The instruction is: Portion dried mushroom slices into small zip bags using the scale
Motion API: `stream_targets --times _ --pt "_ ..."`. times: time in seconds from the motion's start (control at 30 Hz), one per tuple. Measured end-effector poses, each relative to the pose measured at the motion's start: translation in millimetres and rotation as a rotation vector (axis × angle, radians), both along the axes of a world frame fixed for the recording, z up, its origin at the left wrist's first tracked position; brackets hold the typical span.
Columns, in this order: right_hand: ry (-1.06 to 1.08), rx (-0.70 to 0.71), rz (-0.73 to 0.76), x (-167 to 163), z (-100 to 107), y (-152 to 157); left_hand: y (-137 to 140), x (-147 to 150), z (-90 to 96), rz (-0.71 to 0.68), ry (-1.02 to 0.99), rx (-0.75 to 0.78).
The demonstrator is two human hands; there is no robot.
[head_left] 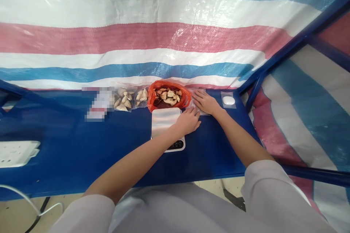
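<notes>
Fingers of both hands are laid flat, holding nothing: left hand [188,120] at the scale's [166,120] three o'clock edge, right hand [204,102] pressed on a clear bag [201,108], seemingly flattened for filling, beside the orange bag [168,98].

worktop [82,160] left/front open | back row blocked: 2 clear bags [130,99], red bag [168,96] | scale [166,123] centre | power strip [16,152] far left

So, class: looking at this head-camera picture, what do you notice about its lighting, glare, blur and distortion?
Head view: even, soft light with faint shadows; mild glare on the scale's plate and on the tarp; a pixelated patch hides one item left of the clear bags; wide-angle bending curves the blue table; the left hand and right hand look sharp.
</notes>
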State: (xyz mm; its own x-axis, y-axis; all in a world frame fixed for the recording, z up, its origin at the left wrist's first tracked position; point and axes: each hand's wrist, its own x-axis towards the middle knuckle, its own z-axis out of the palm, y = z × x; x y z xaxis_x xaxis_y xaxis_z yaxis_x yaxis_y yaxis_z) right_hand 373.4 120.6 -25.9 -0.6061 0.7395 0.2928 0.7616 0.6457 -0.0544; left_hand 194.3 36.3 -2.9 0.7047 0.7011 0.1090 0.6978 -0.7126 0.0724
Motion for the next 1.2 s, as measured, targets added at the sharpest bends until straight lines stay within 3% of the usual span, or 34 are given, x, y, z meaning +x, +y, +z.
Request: stream_targets --times 0.2,0.37,0.5,0.67,0.97,1.2 --pt "0.025 -0.021 -0.044 4 8 -2 -4 -1 4.6 0.01 -0.038 0.061" --pt "0.116 -0.016 -0.129 13 25 -26 -14 -14 21.3 -0.002 -0.091 0.127" --pt "0.182 -0.05 -0.165 12 34 -58 -21 -38 37.3 0.027 -0.158 0.15" --pt "0.223 -0.043 -0.215 -8 34 -99 -27 -84 47.3 0.183 -0.287 0.202" --pt "0.217 -0.04 -0.329 -53 10 -130 -46 -175 26.7 0.459 -0.436 0.231" --pt "0.22 -0.085 -0.365 -66 -6 -134 -54 -205 3.9 0.515 -0.304 0.118"
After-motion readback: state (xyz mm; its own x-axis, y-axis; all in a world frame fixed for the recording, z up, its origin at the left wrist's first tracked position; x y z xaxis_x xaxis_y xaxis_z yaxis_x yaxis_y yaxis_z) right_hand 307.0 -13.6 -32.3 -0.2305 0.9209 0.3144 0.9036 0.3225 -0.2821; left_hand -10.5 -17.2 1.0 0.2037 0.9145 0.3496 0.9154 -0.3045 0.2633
